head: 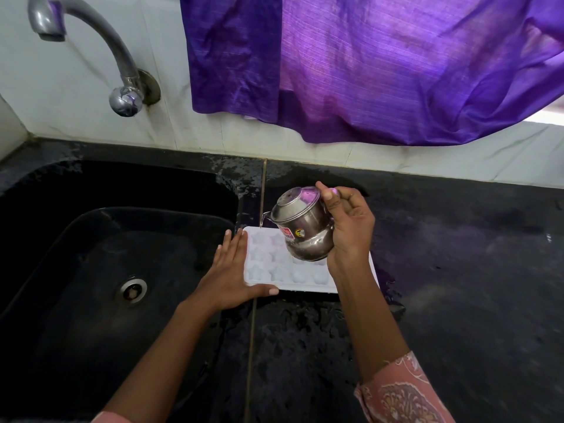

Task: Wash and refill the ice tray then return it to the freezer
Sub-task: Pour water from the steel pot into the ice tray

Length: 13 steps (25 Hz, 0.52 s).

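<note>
right hand (351, 230) grips tilted steel pot (302, 230) | left hand (232, 276) flat, steadying white ice tray (274, 270) | wet black counter (457, 270)

A black stone tabletop (457, 254), wet and speckled with water, fills the lower right of the frame. A white ice tray (274, 273) lies flat on it at centre, just beside the black sink (91, 239) sunk into its left.

White ice tray (270, 268) with star-shaped and round cells, lying flat on the wet black worktop (457, 285) just beside the sink (76, 254). Steel pot (305, 230) tilted above the tray; a thin stream of water (262, 220) falls from its lip into a far-left cell.
</note>
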Each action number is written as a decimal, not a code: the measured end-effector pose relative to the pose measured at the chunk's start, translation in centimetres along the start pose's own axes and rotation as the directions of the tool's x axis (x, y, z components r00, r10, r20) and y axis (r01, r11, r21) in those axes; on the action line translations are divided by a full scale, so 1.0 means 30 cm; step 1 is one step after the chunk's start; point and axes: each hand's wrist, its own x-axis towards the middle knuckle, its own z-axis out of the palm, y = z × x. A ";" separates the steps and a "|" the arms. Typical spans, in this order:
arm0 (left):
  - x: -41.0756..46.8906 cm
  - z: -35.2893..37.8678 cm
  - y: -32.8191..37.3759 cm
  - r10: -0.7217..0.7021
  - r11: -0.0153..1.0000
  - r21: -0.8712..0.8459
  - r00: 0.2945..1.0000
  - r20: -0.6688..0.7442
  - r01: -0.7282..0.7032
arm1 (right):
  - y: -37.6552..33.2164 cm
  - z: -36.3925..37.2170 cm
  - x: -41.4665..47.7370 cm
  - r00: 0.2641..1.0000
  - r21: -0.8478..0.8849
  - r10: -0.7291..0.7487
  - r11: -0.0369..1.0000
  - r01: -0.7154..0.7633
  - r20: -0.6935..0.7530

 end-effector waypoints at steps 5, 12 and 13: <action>0.002 -0.001 0.000 0.014 0.999 -0.040 1.000 0.003 -0.014 | -0.004 0.002 0.000 1.000 -0.006 -0.006 1.000 0.006 0.002; 0.001 -0.003 0.000 0.008 0.999 -0.046 1.000 -0.001 -0.008 | -0.005 -0.003 0.003 1.000 -0.020 -0.001 1.000 0.000 -0.025; 0.001 -0.004 0.002 0.009 0.999 -0.045 1.000 0.000 -0.009 | -0.004 -0.005 0.002 0.999 -0.018 0.008 1.000 -0.008 -0.033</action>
